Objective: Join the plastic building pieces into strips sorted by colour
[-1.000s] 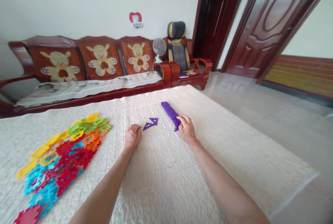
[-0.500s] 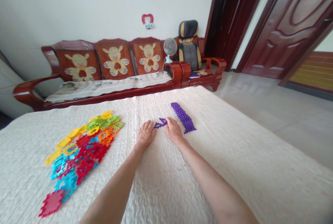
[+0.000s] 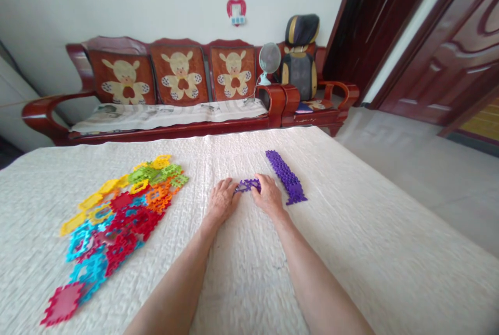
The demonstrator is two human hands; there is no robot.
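Observation:
My left hand [image 3: 224, 198] rests low over the bed-like surface, its fingertips and thumb gripping the left end of some purple interlocking plastic pieces [image 3: 248, 185]. At the right end of these pieces, my right hand [image 3: 268, 195] grips with bent fingers. The pieces lie in a short, nearly straight strip between both hands; their ends are hidden under my fingers. Just right of my right hand lies a longer purple strip of overlapping interlocking pieces [image 3: 286, 175]. Off to the left, a pile of loose interlocking pieces [image 3: 128, 220] spreads out in red, blue, yellow, orange and green.
A cream quilted cover [image 3: 249, 283] lies over the broad flat surface. Beyond its far edge stands a wooden sofa [image 3: 171, 129] with bear cushions. A small fan [image 3: 269, 58] and a chair with a massage cushion [image 3: 300, 72] are at the back right.
The purple pieces between my hands have gone from an angled, gapped arrangement to a straighter strip. My right hand's fingers bend more over its end. The whole view has shifted slightly.

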